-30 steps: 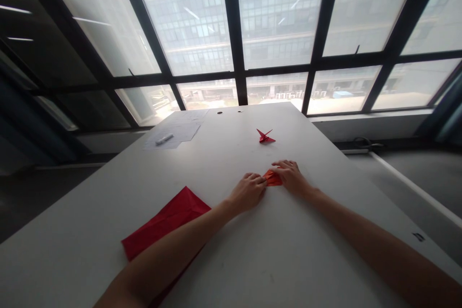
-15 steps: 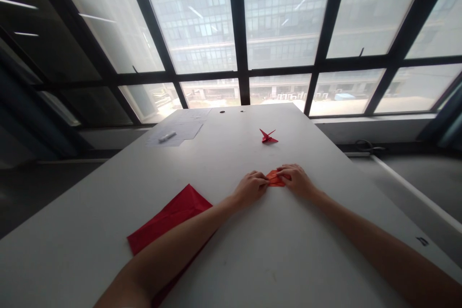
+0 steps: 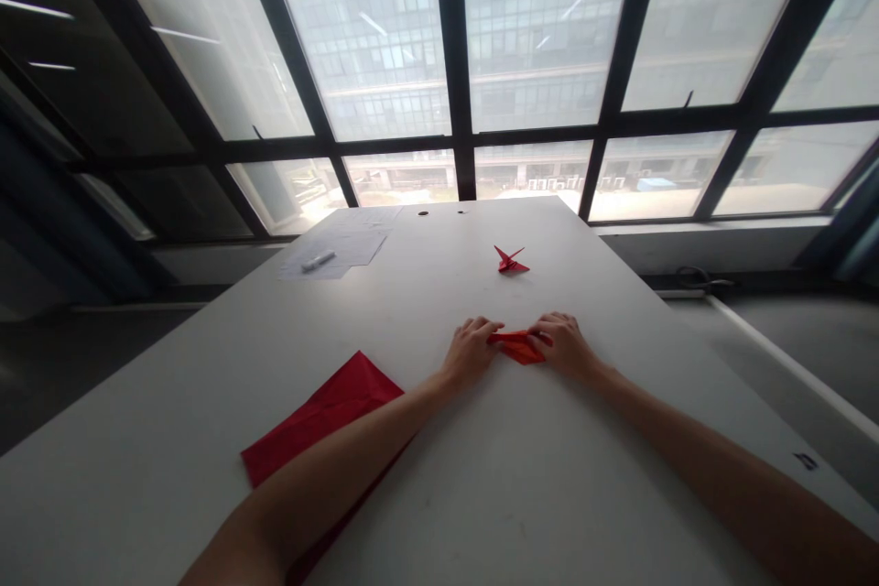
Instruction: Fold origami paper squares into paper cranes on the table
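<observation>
A small folded piece of orange-red origami paper (image 3: 520, 349) lies between my hands on the white table. My left hand (image 3: 472, 350) pinches its left end between thumb and fingers. At the right end, my right hand (image 3: 563, 343) is closed on the paper, its fingertips partly covering it. Beyond my hands stands a red folded paper crane (image 3: 511, 261). A larger sheet of red paper (image 3: 322, 417), creased and folded, rests under and beside my left forearm, which hides part of it.
White paper sheets (image 3: 343, 252) lie at the table's far left, with a white marker-like stick (image 3: 318, 262) on them. A small dark mark (image 3: 805, 461) is near the right edge of the table (image 3: 522, 494). Large windows (image 3: 536, 27) rise behind the table.
The orange-red paper has turned and now looks longer and narrower, with a point toward me. My left hand has shifted slightly left; my right hand has barely moved.
</observation>
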Tool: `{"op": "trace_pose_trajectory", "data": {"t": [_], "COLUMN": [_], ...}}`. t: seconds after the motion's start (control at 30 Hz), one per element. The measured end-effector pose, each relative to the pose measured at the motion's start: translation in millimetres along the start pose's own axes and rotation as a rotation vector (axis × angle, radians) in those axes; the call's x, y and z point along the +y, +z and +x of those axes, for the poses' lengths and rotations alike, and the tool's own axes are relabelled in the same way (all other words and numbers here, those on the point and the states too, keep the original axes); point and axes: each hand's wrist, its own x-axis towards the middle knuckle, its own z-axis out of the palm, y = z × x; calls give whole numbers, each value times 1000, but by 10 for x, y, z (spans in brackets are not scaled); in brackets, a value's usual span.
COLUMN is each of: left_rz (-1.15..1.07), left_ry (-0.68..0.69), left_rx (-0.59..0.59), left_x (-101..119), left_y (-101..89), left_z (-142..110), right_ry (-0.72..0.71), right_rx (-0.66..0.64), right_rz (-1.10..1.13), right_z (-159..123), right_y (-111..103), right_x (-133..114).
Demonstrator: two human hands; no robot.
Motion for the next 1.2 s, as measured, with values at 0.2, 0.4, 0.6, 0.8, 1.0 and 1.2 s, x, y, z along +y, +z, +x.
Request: {"op": "trace_pose_trajectory", "data": {"t": [0.2, 0.4, 0.6, 0.8, 1.0, 1.2], "left_rz": [65, 32, -48, -59, -51, -224], "left_ry": [125, 160, 132, -11, -38, -56], "left_rx": [25, -27, -12, 23, -34, -39], "left_x": [82, 68, 29, -31, -47, -84], "left_y": [-55, -40, -13, 57, 76, 62], "left_z": [-57, -45, -24, 1, 17, 40], "right_ry": [6, 2, 10, 53, 77, 61], "right_rx": [8, -5, -19, -6, -34, -80], "right_rz": [-3, 34, 112, 55, 102, 173], "right_z": [-9, -14, -24, -31, -10, 6], "right_y": [-26, -13, 49, 130, 117, 76], "right_x": [-71, -69, -20, 26, 32, -61]}}
